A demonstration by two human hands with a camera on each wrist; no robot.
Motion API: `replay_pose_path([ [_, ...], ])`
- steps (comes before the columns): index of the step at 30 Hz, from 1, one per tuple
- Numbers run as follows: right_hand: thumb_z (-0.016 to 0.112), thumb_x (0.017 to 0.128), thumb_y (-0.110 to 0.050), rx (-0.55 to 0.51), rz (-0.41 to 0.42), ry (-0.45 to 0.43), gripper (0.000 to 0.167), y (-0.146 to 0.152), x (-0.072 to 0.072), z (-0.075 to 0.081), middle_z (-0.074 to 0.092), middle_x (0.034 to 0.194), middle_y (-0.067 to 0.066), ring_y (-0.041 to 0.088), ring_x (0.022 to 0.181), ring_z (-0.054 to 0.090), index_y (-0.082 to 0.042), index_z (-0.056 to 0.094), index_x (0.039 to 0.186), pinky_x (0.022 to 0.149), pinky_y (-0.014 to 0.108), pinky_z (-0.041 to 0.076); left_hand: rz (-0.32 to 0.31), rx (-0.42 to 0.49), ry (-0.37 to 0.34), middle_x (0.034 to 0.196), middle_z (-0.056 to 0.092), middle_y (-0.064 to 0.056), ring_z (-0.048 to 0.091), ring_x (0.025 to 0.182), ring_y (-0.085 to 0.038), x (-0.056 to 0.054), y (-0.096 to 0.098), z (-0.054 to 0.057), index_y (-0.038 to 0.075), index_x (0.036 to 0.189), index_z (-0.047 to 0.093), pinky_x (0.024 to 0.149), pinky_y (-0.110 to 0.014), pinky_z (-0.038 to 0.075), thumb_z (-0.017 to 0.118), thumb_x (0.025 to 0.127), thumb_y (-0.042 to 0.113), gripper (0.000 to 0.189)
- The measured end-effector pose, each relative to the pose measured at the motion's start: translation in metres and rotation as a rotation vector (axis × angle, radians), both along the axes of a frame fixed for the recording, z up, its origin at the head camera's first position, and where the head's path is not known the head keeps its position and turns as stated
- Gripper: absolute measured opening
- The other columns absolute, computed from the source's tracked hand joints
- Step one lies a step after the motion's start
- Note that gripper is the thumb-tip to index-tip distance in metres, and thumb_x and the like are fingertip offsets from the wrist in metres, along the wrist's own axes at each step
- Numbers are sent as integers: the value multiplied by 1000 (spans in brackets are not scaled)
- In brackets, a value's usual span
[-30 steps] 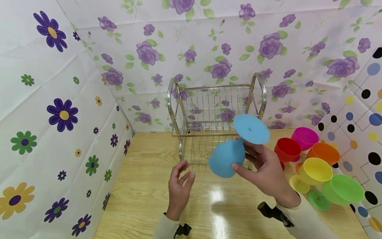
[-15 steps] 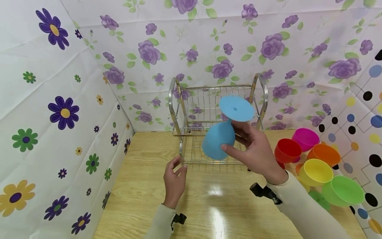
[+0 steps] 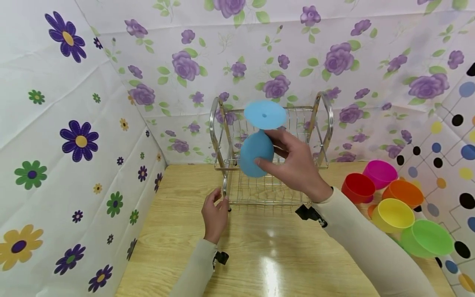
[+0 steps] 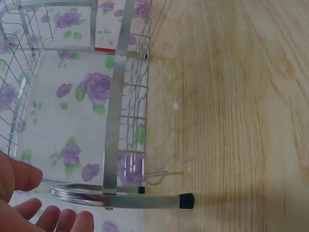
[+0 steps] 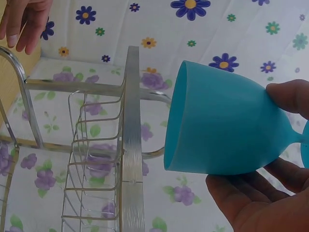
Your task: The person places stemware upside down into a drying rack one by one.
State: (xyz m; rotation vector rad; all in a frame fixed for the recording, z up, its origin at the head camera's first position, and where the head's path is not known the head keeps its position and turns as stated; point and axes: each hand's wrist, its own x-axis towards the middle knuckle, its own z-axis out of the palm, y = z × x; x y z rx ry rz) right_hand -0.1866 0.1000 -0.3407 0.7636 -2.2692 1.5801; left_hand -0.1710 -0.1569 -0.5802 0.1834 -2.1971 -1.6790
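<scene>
Currently, my right grip [image 3: 295,165] holds the blue goblet [image 3: 254,154], base up, centre of the head view, before the wire rack [image 3: 267,202]. My left grip [image 3: 215,216], fingers relaxed, is beside the rack's lower left corner; contact unconfirmed. Step, I judge: racking the goblet, incomplete. Next calls for controlled lowering, rim clear of wires.

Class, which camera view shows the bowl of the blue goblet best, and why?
The right wrist view: the bowl appears large, visible from rim to stem. The head view shows it smaller, upside down, partly covered by the right hand. The left wrist view doesn't show it.
</scene>
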Motion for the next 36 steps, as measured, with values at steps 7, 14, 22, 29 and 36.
replay_pose_path([
  [7,87,90,-22,18,-6,-84,71,-17,-27,4,60,151,13,31,140,60,-10,55,153,112,45,56,34,21,-12,131,69,-6,68,123,-25,-11,0,-3,13,142,68,101,-42,62,73,101,14,41],
  [14,86,91,-27,64,-41,-127,71,-32,-51,4,59,152,11,33,138,62,-13,55,153,108,51,58,71,1,29,125,73,-6,71,116,-25,-17,1,-6,12,139,71,95,-40,64,75,99,8,40],
  [22,85,92,-32,152,-59,-181,72,-49,-71,2,58,154,9,32,139,61,-14,55,153,109,50,58,117,-45,29,120,75,-7,73,111,-24,-22,0,-7,12,135,74,92,-43,66,77,98,8,37],
  [29,84,93,-35,249,-85,-230,68,-56,-84,-3,60,152,10,31,137,62,-13,57,151,109,49,57,123,-79,54,117,76,-10,74,107,-28,-24,-1,-8,7,130,76,88,-45,66,78,97,8,33],
  [36,84,92,-37,305,-87,-287,68,-60,-95,-11,61,149,10,31,138,60,-12,56,148,109,47,56,117,-103,58,113,77,-8,74,104,-27,-25,-2,-9,11,125,79,85,-45,67,78,97,12,28],
])
